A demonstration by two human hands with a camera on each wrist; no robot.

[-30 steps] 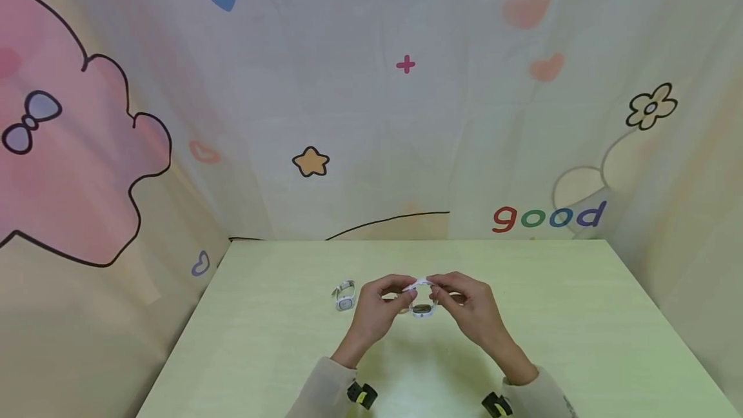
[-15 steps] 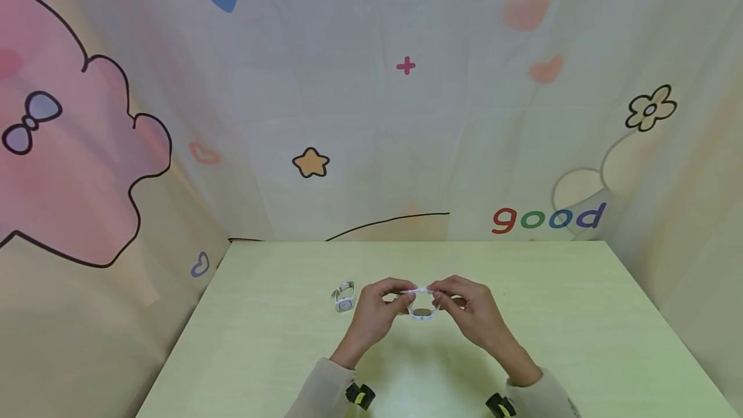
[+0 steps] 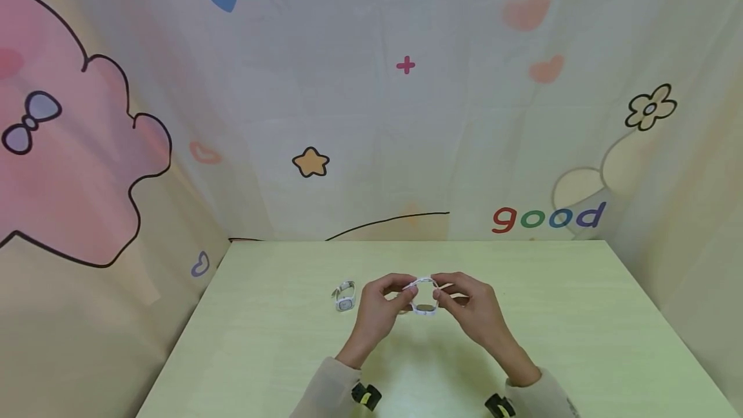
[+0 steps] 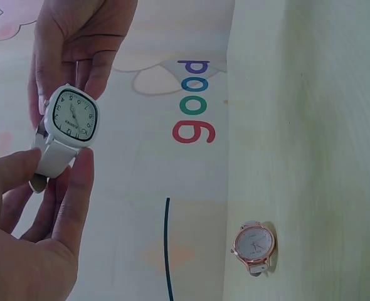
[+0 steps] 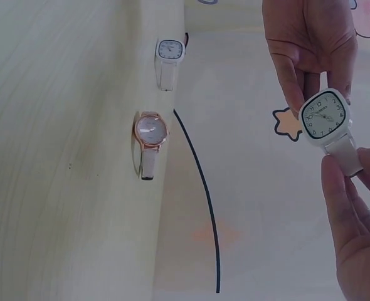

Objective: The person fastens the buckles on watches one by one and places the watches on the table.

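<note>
Pale green table [image 3: 557,315] bears two watches [image 5: 150,143], [image 3: 345,295], seemingly white-strapped

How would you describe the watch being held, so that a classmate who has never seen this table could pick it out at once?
Start at the pale green table and find the two hands meeting above its middle. The left hand and right hand pinch the white square-faced watch by its strap. Unlike the round rose-gold watch and the small white watch, it is lifted off the table.

Both hands, the left hand [image 3: 377,308] and the right hand [image 3: 470,311], are bare, without rings or gloves. Behind each one a loose beige sleeve [image 3: 325,389] covers the forearm down to the wrist. At each cuff sits a small black device [image 3: 366,395] with a yellow-green mark on it.
</note>
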